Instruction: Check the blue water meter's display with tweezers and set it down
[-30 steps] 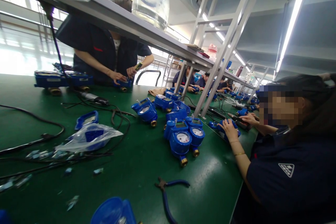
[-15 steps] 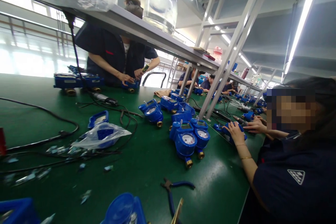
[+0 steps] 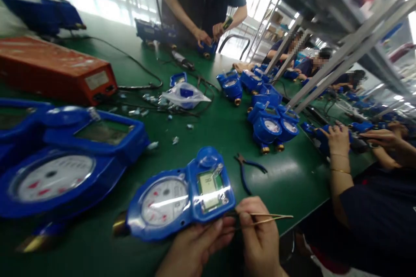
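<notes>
A blue water meter (image 3: 211,216) with a round white dial and a small lit display lies in front of me, its brass end pointing left. My left hand (image 3: 201,240) is closed at the meter's near edge, below the display, thumb and fingers together; part of its grip is hidden. Gold-coloured tweezers (image 3: 271,217) are pinched in my right hand (image 3: 260,238), just right of the meter. Their joined end points right, and their tips are hidden by my fingers near the display housing. Blue-handled cutting pliers (image 3: 244,172) lie behind my right hand.
More blue meters (image 3: 61,173) stand close on the left, with others (image 3: 271,125) grouped further back. An orange box (image 3: 58,69) with a cable, a plastic bag (image 3: 186,95) and scraps lie beyond. One co-worker's hand (image 3: 338,140) works at right; another person (image 3: 203,4) stands opposite.
My view has swung down and left, bringing the orange box and near meters in. Both my hands now show at the meter; earlier only the tweezers' end showed at the bottom edge.
</notes>
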A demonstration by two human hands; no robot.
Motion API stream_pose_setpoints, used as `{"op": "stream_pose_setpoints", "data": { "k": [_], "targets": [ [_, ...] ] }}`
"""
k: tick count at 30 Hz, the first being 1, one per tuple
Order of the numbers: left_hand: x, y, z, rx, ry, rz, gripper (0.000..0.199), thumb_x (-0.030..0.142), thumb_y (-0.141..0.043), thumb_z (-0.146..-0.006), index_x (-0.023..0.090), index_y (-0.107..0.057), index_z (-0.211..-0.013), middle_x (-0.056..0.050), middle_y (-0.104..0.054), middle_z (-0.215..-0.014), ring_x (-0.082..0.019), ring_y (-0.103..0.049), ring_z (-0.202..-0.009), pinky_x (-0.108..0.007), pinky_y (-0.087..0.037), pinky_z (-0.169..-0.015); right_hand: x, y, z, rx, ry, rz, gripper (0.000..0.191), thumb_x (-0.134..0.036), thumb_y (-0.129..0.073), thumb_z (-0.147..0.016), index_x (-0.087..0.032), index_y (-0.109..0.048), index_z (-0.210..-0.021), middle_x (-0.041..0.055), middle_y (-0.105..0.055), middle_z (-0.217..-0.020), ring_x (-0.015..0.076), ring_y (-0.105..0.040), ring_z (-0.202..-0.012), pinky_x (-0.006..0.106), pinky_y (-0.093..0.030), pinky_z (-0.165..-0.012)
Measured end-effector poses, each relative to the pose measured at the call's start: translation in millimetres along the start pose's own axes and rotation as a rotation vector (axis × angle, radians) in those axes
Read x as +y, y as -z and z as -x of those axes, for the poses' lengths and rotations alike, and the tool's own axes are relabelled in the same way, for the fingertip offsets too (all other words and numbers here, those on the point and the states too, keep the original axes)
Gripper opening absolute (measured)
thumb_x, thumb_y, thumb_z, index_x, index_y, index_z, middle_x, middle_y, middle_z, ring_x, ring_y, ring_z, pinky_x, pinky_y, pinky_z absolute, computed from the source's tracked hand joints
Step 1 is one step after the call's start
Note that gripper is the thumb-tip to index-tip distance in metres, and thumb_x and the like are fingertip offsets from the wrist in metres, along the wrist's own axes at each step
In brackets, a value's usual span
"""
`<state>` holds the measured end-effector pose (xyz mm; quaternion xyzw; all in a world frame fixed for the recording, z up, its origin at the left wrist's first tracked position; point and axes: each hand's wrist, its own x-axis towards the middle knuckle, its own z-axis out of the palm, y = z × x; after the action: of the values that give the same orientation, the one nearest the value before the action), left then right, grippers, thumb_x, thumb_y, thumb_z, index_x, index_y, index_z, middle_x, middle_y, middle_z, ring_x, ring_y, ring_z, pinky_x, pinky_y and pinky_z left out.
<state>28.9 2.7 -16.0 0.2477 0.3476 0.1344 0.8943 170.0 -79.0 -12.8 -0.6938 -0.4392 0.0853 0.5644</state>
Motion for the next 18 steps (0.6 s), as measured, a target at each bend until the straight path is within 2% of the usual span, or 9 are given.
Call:
{"op": "stream_pose_setpoints", "data": {
  "k": [1,3,9,18],
  "targets": [
    [-3,1.0,0,-0.023,0.000,0.019,0.030,0.031,-0.076,-0.070,0.011,-0.072,-0.093,-0.013,-0.071,-0.103,-0.030,-0.061,-0.106,-0.038,-0.051,-0.091,-5,-9,18,-0.016,0.000,0.011,0.015,-0.029,-0.051,-0.089,-0.022,-0.062,-0.081,0.0041,-0.063,-0.082,0.0195,-0.061,-0.082,0.035,-0.050,-0.071],
    [-5,1.3,1,-0.053,-0.004,0.038,0.026,0.026,-0.072,-0.076,0.011,-0.070,-0.097,-0.012,-0.070,-0.104,-0.028,-0.062,-0.104,-0.035,-0.052,-0.088,-10,-15,35,-0.026,0.025,0.036,0.014,-0.021,-0.047,-0.090,-0.022,-0.061,-0.089,0.0041,-0.062,-0.087,0.0179,-0.059,-0.086,0.035,-0.048,-0.076],
    [-6,0.4,2,-0.081,-0.027,0.050,0.021,0.022,-0.066,-0.081,0.012,-0.069,-0.099,-0.013,-0.069,-0.107,-0.026,-0.062,-0.102,-0.034,-0.052,-0.085,-8,-9,26,-0.043,0.100,0.141,0.013,-0.017,-0.048,-0.090,-0.022,-0.060,-0.095,0.0038,-0.062,-0.089,0.0173,-0.059,-0.086,0.034,-0.046,-0.076],
    [-10,2.3,3,-0.061,-0.013,0.058,0.019,0.023,-0.065,-0.081,0.011,-0.069,-0.096,-0.014,-0.069,-0.103,-0.027,-0.063,-0.099,-0.037,-0.052,-0.085,-16,-8,28,-0.047,0.105,0.208,0.013,-0.018,-0.048,-0.090,-0.022,-0.060,-0.094,0.0039,-0.061,-0.087,0.0182,-0.057,-0.085,0.035,-0.045,-0.076]
  ]
}}
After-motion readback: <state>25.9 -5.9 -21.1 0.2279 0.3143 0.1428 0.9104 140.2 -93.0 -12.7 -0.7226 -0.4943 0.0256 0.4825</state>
